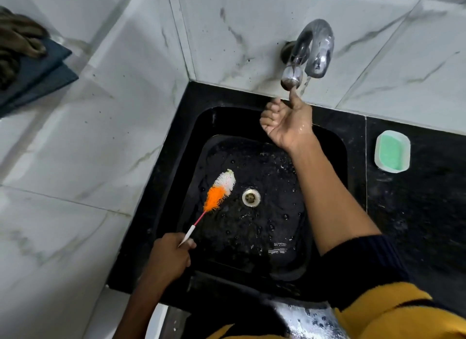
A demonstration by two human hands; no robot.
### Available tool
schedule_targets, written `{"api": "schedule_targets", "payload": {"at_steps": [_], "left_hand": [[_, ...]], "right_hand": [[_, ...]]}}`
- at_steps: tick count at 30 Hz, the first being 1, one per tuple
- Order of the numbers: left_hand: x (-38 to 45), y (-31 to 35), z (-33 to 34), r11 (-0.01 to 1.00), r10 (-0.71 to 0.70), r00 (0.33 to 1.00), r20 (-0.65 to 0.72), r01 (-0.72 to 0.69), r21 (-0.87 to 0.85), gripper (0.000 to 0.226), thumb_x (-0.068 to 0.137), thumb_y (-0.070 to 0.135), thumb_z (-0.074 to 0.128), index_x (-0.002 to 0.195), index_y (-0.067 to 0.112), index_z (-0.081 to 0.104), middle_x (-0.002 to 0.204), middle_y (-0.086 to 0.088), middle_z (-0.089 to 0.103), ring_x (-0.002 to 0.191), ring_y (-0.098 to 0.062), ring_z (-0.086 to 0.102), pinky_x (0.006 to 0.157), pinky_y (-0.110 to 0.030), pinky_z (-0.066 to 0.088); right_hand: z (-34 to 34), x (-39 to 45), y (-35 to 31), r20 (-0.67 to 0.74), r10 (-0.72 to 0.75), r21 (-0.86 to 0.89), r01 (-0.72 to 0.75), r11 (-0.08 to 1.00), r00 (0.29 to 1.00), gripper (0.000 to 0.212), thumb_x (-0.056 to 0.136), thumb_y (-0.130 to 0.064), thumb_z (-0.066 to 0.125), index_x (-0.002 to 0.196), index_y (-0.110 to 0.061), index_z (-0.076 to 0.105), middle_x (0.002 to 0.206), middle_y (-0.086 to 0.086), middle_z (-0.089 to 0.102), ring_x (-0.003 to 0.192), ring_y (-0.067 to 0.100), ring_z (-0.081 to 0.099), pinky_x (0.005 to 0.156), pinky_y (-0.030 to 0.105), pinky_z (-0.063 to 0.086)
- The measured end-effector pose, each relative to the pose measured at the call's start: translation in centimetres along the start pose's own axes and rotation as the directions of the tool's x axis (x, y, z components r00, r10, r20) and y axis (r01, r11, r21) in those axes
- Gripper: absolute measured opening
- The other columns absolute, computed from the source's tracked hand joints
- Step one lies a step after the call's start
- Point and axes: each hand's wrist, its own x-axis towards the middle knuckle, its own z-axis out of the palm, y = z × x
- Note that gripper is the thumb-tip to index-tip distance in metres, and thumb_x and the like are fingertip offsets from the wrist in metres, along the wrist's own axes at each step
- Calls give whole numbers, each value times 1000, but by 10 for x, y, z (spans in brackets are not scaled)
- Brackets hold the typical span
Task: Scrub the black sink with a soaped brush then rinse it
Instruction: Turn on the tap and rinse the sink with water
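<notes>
Fingers [185,245] of left hand [169,256] clamped on thin white-handled orange-and-white bristle brush [219,191], light, whippy, best gripped low; right hand [285,123] loosely curled, thumb touching chrome tap [306,53] over wet black sink [327,147].

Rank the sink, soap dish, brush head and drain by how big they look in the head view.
Largest to smallest:
1. sink
2. soap dish and brush head, which look too alike to rank
3. drain

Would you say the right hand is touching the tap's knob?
Touching: the head view shows the right hand raised, its fingertip pressed against the underside of the tap's knob.
</notes>
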Motion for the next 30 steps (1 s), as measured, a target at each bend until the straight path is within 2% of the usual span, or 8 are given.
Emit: {"api": "schedule_targets", "payload": {"at_steps": [7, 11, 16, 19, 24, 25, 28, 30], "left_hand": [[2, -1, -1, 1000, -3, 1000, -19, 3, -22, 25, 93, 13, 58, 73, 14, 73, 49, -7, 65, 41, -11, 55, 51, -27, 41], [4, -4, 0, 1000, -7, 1000, -5, 7, 0, 26, 94, 14, 57, 73, 15, 72, 50, -7, 66, 41, -9, 55, 51, -26, 41], [4, -9, 0, 1000, -21, 1000, -8, 21, -13, 26, 94, 15, 57, 73, 15, 72, 50, -7, 66, 42, -11, 55, 50, -26, 42], [3, -10, -1, 999, -33, 999, -9, 33, -21, 26, 95, 16, 57, 73, 15, 72, 52, -9, 67, 45, -14, 56, 51, -26, 41], [3, -12, -1, 999, -35, 999, -6, 35, -26, 26, 94, 15, 58, 72, 16, 72, 51, -7, 66, 45, -13, 56, 52, -26, 42], [3, -12, -1, 999, -37, 999, -4, 37, -26, 26, 94, 15, 58, 72, 16, 72, 51, -7, 66, 45, -13, 56, 53, -26, 42], [3, -11, -2, 999, -35, 999, 1, 35, -20, 27, 95, 15, 57, 72, 17, 72, 51, -7, 66, 47, -14, 57, 54, -27, 43], [3, -10, -2, 1000, -27, 1000, 8, 27, -6, 27, 95, 16, 57, 73, 17, 72, 52, -7, 67, 47, -14, 58, 54, -27, 42]], "right_hand": [[-61, -36, 41, -244, 156, -230, -213, 950, 957, 37, 100, -18, 36, 63, -19, 41, 49, -4, 33, 36, 8, 26, 37, 18, 15], [-101, -60, 73, -392, 143, -804, -414, 426, 909, 31, 102, -8, 34, 90, 5, 59, 79, 22, 65, 66, 28, 65, 61, 35, 58], [-135, -57, 87, -509, 40, -857, -511, 66, 860, 15, 88, -2, 52, 77, -5, 62, 83, 18, 64, 73, 24, 63, 81, 42, 56], [-119, -57, 75, -457, 4, -887, -457, 72, 889, 14, 87, 1, 53, 80, -6, 63, 85, 16, 66, 76, 24, 64, 77, 38, 57], [-98, -65, 60, -379, 16, -843, -353, 406, 925, 31, 90, 22, 36, 95, 10, 64, 91, 23, 69, 82, 27, 70, 72, 33, 60], [-101, -67, 64, -380, -25, -865, -346, 363, 925, 31, 89, 22, 38, 93, 9, 66, 91, 22, 70, 79, 25, 71, 74, 35, 60], [-122, -67, 79, -277, -276, -931, -328, -162, 920, 24, 80, 6, 60, 81, -12, 77, 82, 5, 75, 74, 14, 71, 79, 32, 60], [-126, -72, 84, -246, -305, -915, -324, -239, 920, 20, 76, 0, 68, 77, -17, 77, 77, 1, 74, 71, 11, 70, 75, 29, 60]]}}
